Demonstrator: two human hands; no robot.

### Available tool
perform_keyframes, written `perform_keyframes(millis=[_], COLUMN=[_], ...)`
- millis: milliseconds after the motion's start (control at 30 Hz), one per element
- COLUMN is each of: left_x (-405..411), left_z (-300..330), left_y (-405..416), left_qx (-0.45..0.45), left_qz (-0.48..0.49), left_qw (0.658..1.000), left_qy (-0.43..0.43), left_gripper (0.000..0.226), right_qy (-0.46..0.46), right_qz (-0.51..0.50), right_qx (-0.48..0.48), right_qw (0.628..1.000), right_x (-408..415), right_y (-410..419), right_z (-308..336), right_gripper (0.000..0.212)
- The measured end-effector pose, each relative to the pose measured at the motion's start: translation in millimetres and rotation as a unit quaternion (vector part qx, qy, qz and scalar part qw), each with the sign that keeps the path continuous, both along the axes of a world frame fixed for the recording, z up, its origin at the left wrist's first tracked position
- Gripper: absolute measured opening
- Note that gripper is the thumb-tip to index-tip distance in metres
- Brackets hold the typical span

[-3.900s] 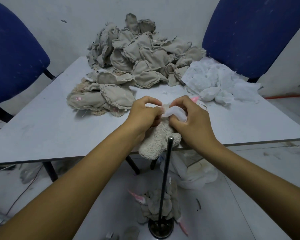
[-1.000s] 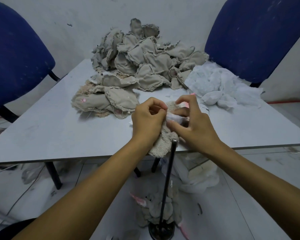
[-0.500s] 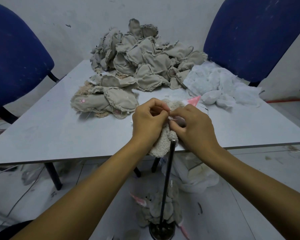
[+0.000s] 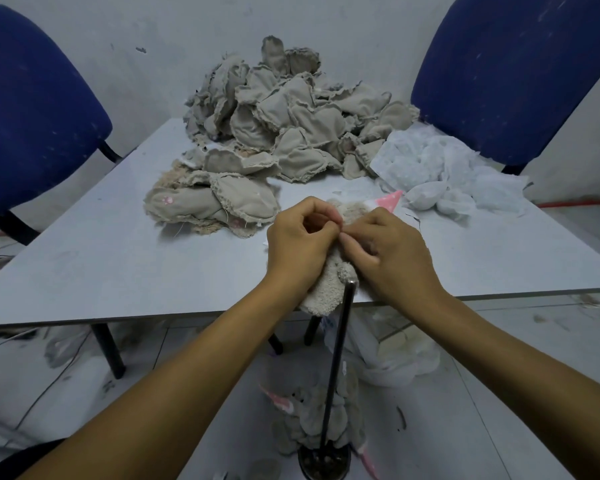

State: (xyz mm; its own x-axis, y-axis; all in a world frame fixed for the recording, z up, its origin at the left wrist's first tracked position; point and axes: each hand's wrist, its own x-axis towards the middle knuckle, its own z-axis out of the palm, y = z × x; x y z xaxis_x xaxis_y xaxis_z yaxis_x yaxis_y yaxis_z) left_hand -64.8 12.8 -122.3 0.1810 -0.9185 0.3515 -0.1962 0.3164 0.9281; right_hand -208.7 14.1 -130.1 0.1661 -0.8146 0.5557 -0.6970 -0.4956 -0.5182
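Note:
A fuzzy beige plush piece hangs over the near edge of the grey table. My left hand grips its upper part with curled fingers. My right hand pinches the fabric beside it, fingertips meeting those of the left hand. A pink dotted corner of the piece sticks out behind my right hand. The tip of an upright black metal rod touches the plush from below; its round base stands on the floor.
A heap of grey-beige sewn fabric shells fills the back of the table, with a few more nearer left. White stuffing lies at the right. Blue chairs flank the table. Finished plush pieces lie on the floor.
The white stuffing held at the plush opening earlier is out of sight now. My right hand has closed in against the left. The plush piece sits on the rod tip.

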Motion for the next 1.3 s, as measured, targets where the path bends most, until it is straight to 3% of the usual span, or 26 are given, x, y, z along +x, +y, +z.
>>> perform_keyframes(millis=[133,200,267,300,333,400,467,533,633,800,867,967,1033,1167,1300], left_x=[0,-5,-11,-15,-17,-21,-20,-16,-11,-6,-3,-5,-7,3,2], left_z=[4,7,8,6,5,8,14,20,20,20,19,23,23,25,29], left_y=[0,0,-3,-4,-4,-4,-3,1,4,-1,-4,-2,2,5,6], left_qx=[0.001,0.0,0.035,0.068,0.102,0.133,0.137,0.133,0.125,0.085,0.094,0.15,0.171,0.171,0.182], left_qz=[0.018,0.018,0.016,0.023,0.029,0.021,-0.02,-0.073,-0.094,-0.011,-0.01,-0.098,-0.136,-0.145,-0.175], left_qw=[1.0,1.0,0.992,0.98,0.963,0.942,0.946,0.964,0.982,0.993,0.991,0.975,0.963,0.968,0.961], left_qy=[0.006,-0.022,-0.12,-0.188,-0.247,-0.307,-0.293,-0.218,-0.109,-0.078,-0.093,-0.132,-0.159,-0.11,-0.115], left_gripper=[0.027,0.02,0.009,0.016,0.024,0.033,0.04,0.042,0.051,0.052,0.048,0.031,0.041,0.042,0.064], right_qy=[0.041,-0.067,-0.222,-0.26,-0.243,-0.091,0.055,0.08,-0.012,-0.119,-0.131,-0.119,-0.124,-0.152,-0.156], right_qz=[0.013,0.042,0.042,0.024,-0.006,-0.066,-0.085,-0.068,0.019,0.126,0.129,0.124,0.132,0.154,0.166], right_qx=[0.044,0.094,0.167,0.177,0.158,0.096,0.096,0.151,0.176,0.117,0.113,0.113,0.111,0.069,0.05], right_qw=[0.998,0.992,0.96,0.949,0.957,0.989,0.99,0.983,0.984,0.978,0.976,0.979,0.977,0.974,0.972], right_x=[3,-1,-8,-12,-15,-23,-28,-29,-24,-12,-12,-13,-12,-15,-14], right_y=[1,-1,-4,-4,-5,-6,-6,-8,-10,0,2,1,1,5,10], right_z=[5,10,15,17,16,14,12,14,16,8,8,7,7,10,11], right_gripper=[0.037,0.035,0.024,0.021,0.019,0.027,0.053,0.067,0.066,0.049,0.043,0.04,0.041,0.043,0.038])
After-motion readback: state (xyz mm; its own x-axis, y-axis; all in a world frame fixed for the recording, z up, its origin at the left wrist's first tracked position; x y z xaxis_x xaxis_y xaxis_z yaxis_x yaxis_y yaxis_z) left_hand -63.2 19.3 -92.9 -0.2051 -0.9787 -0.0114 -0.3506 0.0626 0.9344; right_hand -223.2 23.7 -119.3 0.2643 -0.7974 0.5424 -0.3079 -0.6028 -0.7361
